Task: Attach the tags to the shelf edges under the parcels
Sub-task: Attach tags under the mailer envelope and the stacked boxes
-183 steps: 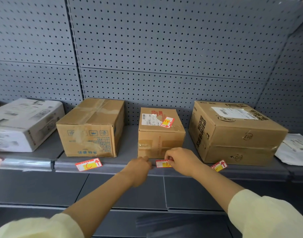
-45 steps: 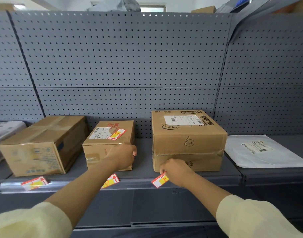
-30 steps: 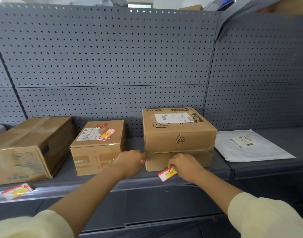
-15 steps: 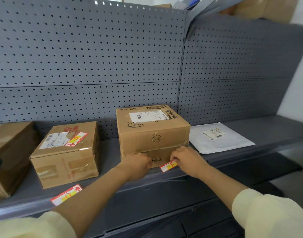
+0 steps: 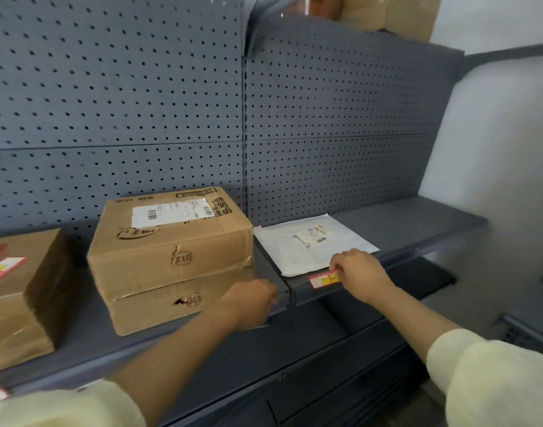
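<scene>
We have shifted right along shelf: 013 carton [image 5: 171, 254], central half a second ago, now sits left. Left hand [image 5: 251, 303] curled just before it; whether it holds anything, we cannot tell. Red-yellow tag [image 5: 324, 279], earlier under carton, now on shelf edge [image 5: 418, 252] under white mailer [image 5: 307, 245], pinched by right hand [image 5: 361, 272] fingers [image 5: 338, 268]. We judge last parcel's tag going on.

cardboard box [image 5: 171, 251] front | circled handwritten "013" | shipping label [image 5: 173, 212] unreadable
</scene>
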`<action>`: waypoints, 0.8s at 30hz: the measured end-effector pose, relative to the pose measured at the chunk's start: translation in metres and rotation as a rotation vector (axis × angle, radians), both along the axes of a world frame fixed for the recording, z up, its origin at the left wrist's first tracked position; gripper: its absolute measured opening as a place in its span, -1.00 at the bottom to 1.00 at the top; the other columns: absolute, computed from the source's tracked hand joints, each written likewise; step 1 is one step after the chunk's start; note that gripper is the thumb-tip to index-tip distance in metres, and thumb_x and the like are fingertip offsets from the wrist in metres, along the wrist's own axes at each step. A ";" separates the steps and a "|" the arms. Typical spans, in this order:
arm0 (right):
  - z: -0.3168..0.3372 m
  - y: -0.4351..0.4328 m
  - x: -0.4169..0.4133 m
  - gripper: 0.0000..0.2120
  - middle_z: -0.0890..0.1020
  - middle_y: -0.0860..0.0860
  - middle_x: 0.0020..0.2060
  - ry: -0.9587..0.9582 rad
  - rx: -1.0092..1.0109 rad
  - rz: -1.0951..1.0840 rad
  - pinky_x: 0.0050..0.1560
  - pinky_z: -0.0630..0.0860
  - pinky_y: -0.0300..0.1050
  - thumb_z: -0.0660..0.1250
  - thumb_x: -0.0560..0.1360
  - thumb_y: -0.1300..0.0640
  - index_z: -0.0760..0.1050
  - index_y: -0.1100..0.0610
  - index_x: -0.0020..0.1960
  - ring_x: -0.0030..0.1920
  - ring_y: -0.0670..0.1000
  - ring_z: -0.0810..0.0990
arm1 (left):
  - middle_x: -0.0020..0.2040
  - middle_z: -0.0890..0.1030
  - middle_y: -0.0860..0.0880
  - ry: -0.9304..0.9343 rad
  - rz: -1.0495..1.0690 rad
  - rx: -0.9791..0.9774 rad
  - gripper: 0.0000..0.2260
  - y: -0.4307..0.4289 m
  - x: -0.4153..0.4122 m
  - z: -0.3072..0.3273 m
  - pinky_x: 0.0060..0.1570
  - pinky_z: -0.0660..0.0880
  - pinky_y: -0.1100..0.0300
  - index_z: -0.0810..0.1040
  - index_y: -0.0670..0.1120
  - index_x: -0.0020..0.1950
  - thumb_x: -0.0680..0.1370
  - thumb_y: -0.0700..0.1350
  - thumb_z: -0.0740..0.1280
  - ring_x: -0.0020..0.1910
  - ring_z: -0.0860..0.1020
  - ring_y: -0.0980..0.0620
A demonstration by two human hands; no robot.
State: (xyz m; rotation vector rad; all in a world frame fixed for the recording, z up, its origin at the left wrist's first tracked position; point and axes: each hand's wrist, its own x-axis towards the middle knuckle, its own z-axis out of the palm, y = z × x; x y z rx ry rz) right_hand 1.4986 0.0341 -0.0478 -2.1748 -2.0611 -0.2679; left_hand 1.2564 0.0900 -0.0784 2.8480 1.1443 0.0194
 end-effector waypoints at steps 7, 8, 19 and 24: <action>-0.007 0.015 0.060 -0.76 0.64 0.03 0.01 -0.016 -0.012 -0.029 0.02 0.55 -0.04 0.19 0.56 0.22 0.56 0.03 0.13 0.01 0.05 0.56 | 0.28 0.51 -0.08 -0.007 0.003 -0.022 -0.70 0.004 0.091 -0.019 0.18 0.43 0.04 0.50 -0.05 0.29 0.58 -0.17 0.16 0.23 0.51 -0.13; -0.009 0.018 0.064 -0.76 0.64 0.03 0.01 -0.012 -0.015 -0.024 0.02 0.55 -0.05 0.19 0.56 0.22 0.56 0.03 0.13 0.00 0.05 0.56 | 0.29 0.51 -0.10 0.009 0.005 -0.019 -0.70 0.004 0.098 -0.022 0.17 0.43 0.03 0.49 -0.07 0.29 0.58 -0.18 0.16 0.23 0.50 -0.14; -0.025 0.035 0.078 -0.78 0.62 0.04 0.01 0.028 -0.011 0.049 0.02 0.54 -0.07 0.21 0.57 0.21 0.55 0.03 0.14 0.00 0.04 0.55 | 0.28 0.44 -0.17 0.134 0.066 0.012 -0.72 0.011 0.115 -0.041 0.15 0.42 -0.03 0.44 -0.15 0.31 0.59 -0.19 0.19 0.24 0.47 -0.20; -0.027 0.039 0.077 -0.79 0.64 0.03 -0.03 0.050 0.033 0.098 0.00 0.55 -0.06 0.21 0.58 0.18 0.57 0.03 0.12 -0.03 0.03 0.55 | 0.30 0.39 -0.17 0.075 0.069 0.096 -0.59 0.006 0.118 -0.044 0.16 0.40 0.00 0.33 -0.16 0.41 0.56 -0.20 0.23 0.25 0.43 -0.19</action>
